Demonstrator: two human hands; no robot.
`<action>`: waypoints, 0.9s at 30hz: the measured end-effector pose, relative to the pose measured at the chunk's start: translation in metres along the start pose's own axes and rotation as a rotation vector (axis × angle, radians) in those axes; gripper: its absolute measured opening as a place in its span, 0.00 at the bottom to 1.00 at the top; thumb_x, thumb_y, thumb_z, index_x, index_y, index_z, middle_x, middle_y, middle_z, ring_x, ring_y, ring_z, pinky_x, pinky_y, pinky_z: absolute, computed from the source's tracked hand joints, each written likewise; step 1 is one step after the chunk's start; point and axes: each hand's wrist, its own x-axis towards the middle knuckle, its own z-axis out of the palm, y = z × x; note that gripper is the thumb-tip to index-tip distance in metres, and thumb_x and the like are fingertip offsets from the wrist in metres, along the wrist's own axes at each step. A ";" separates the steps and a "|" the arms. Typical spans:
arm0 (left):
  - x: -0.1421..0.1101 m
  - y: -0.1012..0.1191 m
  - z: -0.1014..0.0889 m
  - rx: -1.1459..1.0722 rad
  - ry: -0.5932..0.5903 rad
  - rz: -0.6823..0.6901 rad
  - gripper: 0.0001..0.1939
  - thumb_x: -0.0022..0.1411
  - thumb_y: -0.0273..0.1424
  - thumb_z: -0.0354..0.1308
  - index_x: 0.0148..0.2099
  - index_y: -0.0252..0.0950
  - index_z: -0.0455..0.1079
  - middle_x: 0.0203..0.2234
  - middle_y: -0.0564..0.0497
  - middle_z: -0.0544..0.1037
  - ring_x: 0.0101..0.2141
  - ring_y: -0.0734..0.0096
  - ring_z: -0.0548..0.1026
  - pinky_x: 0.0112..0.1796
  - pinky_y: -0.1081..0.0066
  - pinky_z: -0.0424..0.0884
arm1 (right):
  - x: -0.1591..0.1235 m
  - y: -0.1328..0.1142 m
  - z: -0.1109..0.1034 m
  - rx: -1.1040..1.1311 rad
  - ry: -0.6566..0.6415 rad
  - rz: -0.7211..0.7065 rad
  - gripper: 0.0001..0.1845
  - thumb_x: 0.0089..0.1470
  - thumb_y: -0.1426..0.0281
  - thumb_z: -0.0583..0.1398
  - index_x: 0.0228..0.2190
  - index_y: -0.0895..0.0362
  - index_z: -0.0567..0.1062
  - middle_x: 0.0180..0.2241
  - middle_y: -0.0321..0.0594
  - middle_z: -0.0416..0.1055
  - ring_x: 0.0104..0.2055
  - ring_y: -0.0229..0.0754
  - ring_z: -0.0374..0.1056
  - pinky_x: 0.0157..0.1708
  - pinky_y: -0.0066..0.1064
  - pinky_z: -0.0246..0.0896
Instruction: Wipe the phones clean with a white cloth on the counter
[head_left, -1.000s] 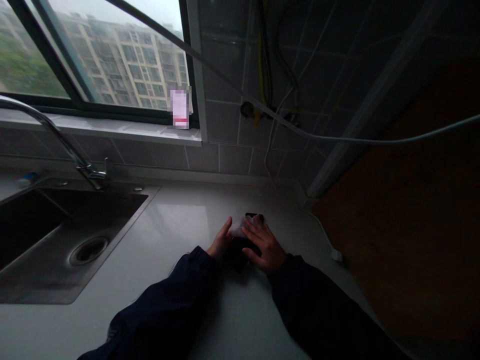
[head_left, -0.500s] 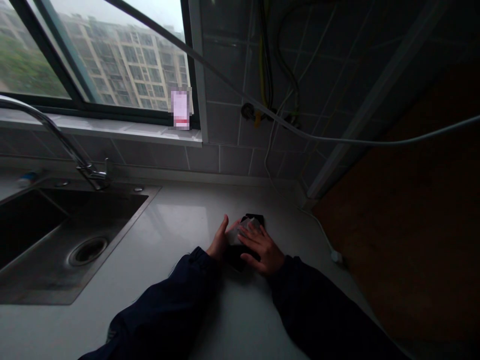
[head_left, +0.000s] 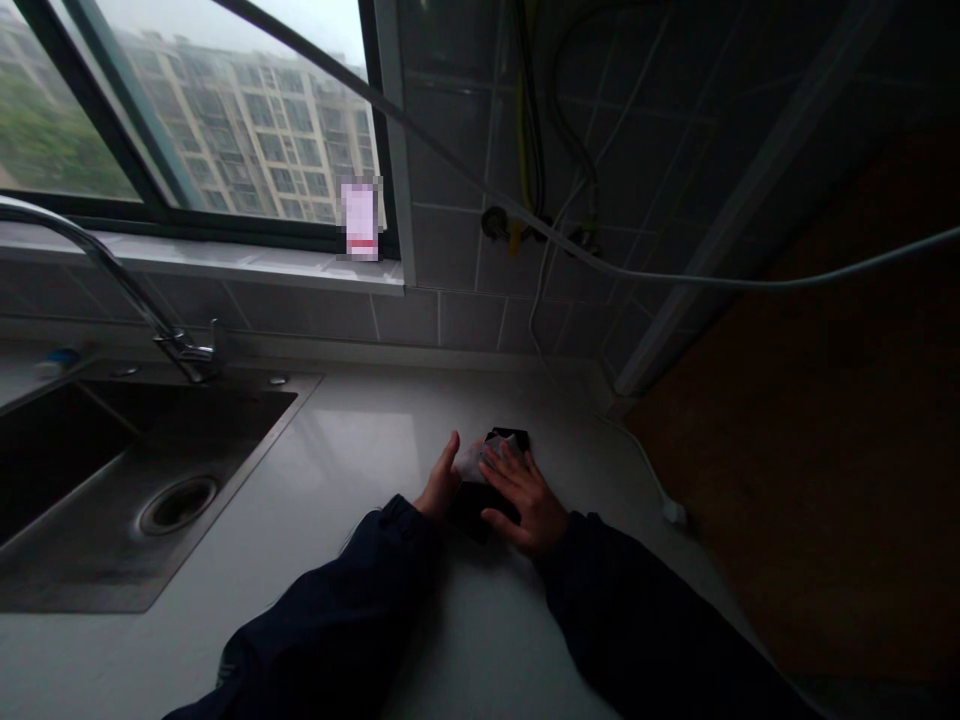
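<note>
My left hand [head_left: 441,488] grips the left side of a flat dark object [head_left: 472,508] just above the white counter, its thumb raised and its other fingers mostly hidden. A thin whitish tissue [head_left: 471,462] lies over the object's upper part. With fingers stretched out, my right hand [head_left: 525,500] presses the tissue against that surface. What kind of thing the dark object is cannot be made out in the dim light. Just beyond the fingertips, a second black flat thing [head_left: 517,436] shows in part on the counter.
A steel sink [head_left: 120,590] with a tall tap [head_left: 196,352] is at the left. A white cable [head_left: 750,284] crosses in front of the tiled wall, and another ends in a white plug [head_left: 674,512] at the right. A brown wooden panel [head_left: 832,440] stands on the right.
My right hand has shifted slightly left and down, with the tissue moving a little under its fingers. My left hand stays almost in place on the dark object.
</note>
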 end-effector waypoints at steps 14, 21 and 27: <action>-0.004 -0.004 -0.001 0.033 -0.031 -0.143 0.38 0.68 0.54 0.49 0.67 0.31 0.65 0.46 0.36 0.82 0.47 0.48 0.81 0.49 0.58 0.72 | 0.000 -0.004 0.000 -0.032 0.058 0.058 0.35 0.68 0.58 0.51 0.71 0.55 0.50 0.71 0.49 0.48 0.74 0.57 0.41 0.67 0.66 0.41; -0.003 -0.002 -0.004 0.040 -0.034 -0.138 0.39 0.68 0.54 0.48 0.65 0.25 0.67 0.44 0.34 0.82 0.45 0.49 0.81 0.49 0.60 0.71 | 0.000 -0.003 0.000 -0.022 0.017 -0.003 0.36 0.67 0.57 0.53 0.70 0.55 0.52 0.71 0.48 0.50 0.74 0.57 0.42 0.68 0.66 0.40; -0.004 -0.001 -0.001 0.075 -0.015 -0.121 0.39 0.69 0.54 0.45 0.64 0.26 0.68 0.44 0.34 0.83 0.45 0.48 0.81 0.50 0.57 0.71 | 0.000 -0.006 0.000 -0.022 0.052 0.004 0.40 0.64 0.56 0.56 0.70 0.57 0.51 0.71 0.51 0.49 0.74 0.59 0.42 0.67 0.67 0.41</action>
